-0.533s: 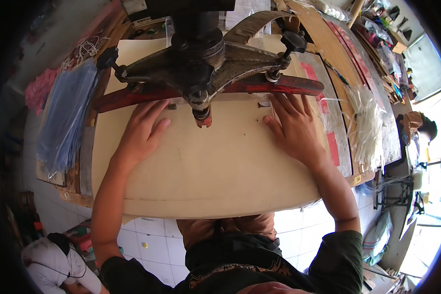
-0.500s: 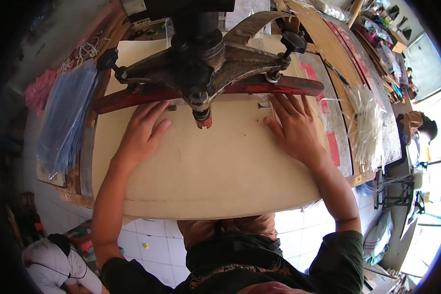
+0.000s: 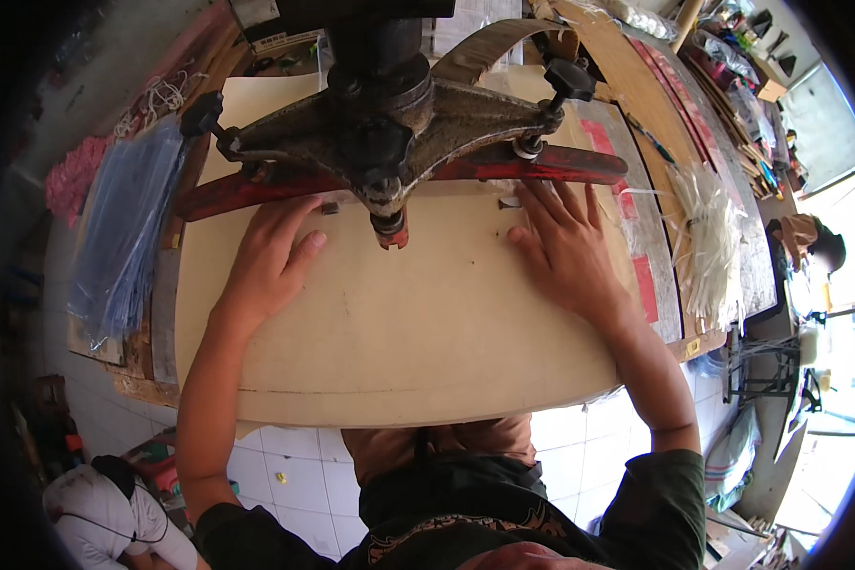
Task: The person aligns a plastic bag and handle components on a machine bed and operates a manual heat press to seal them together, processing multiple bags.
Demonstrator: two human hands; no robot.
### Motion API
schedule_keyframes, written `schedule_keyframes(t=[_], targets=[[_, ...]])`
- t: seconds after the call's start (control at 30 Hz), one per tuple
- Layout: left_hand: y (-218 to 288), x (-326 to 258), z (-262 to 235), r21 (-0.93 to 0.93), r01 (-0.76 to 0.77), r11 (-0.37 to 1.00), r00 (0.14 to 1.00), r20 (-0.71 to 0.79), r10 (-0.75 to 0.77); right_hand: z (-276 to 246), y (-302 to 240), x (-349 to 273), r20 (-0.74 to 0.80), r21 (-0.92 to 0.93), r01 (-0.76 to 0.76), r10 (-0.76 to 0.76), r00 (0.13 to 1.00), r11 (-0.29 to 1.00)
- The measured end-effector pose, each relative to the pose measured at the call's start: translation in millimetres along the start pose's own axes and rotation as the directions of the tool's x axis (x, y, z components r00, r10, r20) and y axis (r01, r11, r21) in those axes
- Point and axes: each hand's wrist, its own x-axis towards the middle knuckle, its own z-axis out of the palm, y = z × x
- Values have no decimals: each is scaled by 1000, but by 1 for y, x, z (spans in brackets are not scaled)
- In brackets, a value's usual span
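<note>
My left hand (image 3: 268, 261) lies flat on a wide tan sheet (image 3: 399, 323), its thumb apart and its fingertips reaching under the left half of a long red bar (image 3: 294, 182). On the other side my right hand (image 3: 575, 256) rests with fingers spread, its fingertips at the lower edge of the same bar. Neither hand grips anything. The bar hangs from a heavy cast metal machine head (image 3: 385, 157) between the hands. A small dark tab (image 3: 330, 208) sits beside my left fingers, another dark tab (image 3: 509, 202) beside my right. The outermost fingertips are partly hidden by the bar.
Clear plastic sleeves (image 3: 123, 237) are stacked at the table's left, below a pink bundle (image 3: 74, 180). Whitish plastic strips (image 3: 708, 252) lie at the right, near a pen (image 3: 651, 138). Another person in a white shirt (image 3: 114, 513) is low at the left.
</note>
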Motion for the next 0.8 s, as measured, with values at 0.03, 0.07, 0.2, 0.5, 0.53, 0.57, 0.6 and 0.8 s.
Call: schedule_keyframes(t=[0.03,0.07,0.2,0.5,0.53,0.57,0.6,0.8], targets=[[-2,0,0,3,-2,1000,1000,-3,2,0,0,0,0,-4,-2,2,1000,1000],[-3,-1,1,30,-18,999,1000,-9,18,0,0,-1,4,-19,-4,4,1000,1000],[-5,-2,0,95,-41,995,999,-17,42,-3,-4,1,7,-65,-6,7,1000,998],[-4,-1,1,104,-56,993,997,-37,61,-1,-3,1,10,-29,-22,22,1000,999],[-5,-2,1,106,-52,993,998,-39,56,-2,-3,1,19,-12,-23,23,1000,1000],[-5,-3,1,104,-41,994,998,-39,46,-2,-3,2,24,-4,-20,21,999,1000],[-6,-2,2,101,-36,994,998,-38,40,-2,-2,1,28,3,-22,22,999,1000],[-4,0,1,61,-6,998,999,-38,9,0,0,0,31,70,-35,33,999,997]])
